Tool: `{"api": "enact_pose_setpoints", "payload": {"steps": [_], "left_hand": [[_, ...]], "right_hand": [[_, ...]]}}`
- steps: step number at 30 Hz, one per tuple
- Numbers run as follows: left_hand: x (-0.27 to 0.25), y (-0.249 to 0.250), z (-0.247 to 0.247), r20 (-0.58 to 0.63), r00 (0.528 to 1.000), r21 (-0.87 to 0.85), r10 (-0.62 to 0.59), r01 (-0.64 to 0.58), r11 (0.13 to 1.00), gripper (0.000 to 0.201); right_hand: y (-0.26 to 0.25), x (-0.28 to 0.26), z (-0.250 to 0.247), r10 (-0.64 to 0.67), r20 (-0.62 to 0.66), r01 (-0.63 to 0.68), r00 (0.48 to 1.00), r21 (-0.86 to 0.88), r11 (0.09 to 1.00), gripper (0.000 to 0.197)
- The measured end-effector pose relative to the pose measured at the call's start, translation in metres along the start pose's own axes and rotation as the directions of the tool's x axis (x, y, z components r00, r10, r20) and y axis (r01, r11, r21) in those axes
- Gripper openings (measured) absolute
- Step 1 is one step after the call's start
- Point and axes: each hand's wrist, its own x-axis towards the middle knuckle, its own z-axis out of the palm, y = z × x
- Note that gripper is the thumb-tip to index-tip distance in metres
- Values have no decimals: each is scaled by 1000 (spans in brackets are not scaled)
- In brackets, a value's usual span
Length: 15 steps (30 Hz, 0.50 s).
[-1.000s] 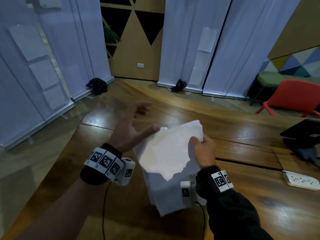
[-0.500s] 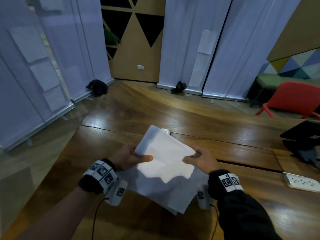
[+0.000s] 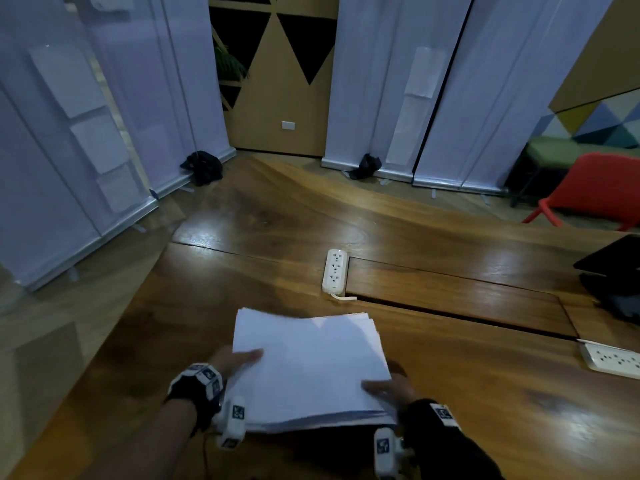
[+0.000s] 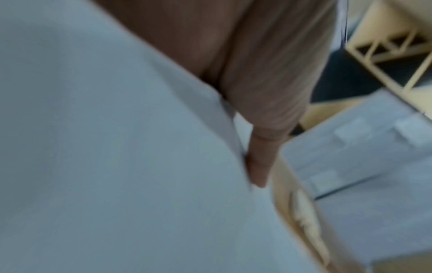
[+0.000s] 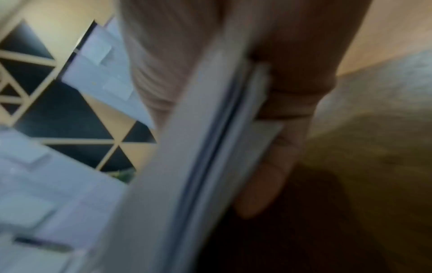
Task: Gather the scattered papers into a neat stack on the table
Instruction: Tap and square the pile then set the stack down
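Wooden table (image 3: 450,393) bears white power strip (image 3: 334,269).

White papers (image 3: 308,368), brown wooden table (image 3: 485,393), red chair (image 3: 602,192).

The papers (image 3: 308,368) are held over the near part of the table (image 3: 485,393), the left hand (image 3: 235,362) at their left edge, the right hand (image 3: 388,388) at their near right corner. Beyond them lies a power strip (image 3: 334,270); another strip (image 3: 613,360) lies far right. A chair (image 3: 599,192) stands behind the table, right.
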Motion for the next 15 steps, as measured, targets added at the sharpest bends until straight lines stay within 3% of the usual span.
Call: {"api": "enact_pose_setpoints", "payload": {"steps": [2,4,6,8,11,15], "left_hand": [[16,-29,4,-62,996,31,-62,64,997,55],[24,-38,7,-135,991,26,-25,29,999,56],[22,-33,10,-176,984,59,11,0,998,66],[17,-27,14,-250,968,150,35,3,989,68],[12,-19,19,-284,958,210,35,27,977,60],[4,-11,15,-248,957,132,151,-121,984,30]], "right_hand": [[9,-6,5,52,-16,-53,999,-81,995,32],[11,-7,6,72,13,-70,997,-85,994,25],[6,-7,6,60,19,-58,998,-69,996,35],[1,2,5,-46,-96,41,994,-48,998,47],[-9,9,9,-109,-238,99,965,-54,994,46],[-15,6,15,-97,-162,88,982,-60,994,49]]}}
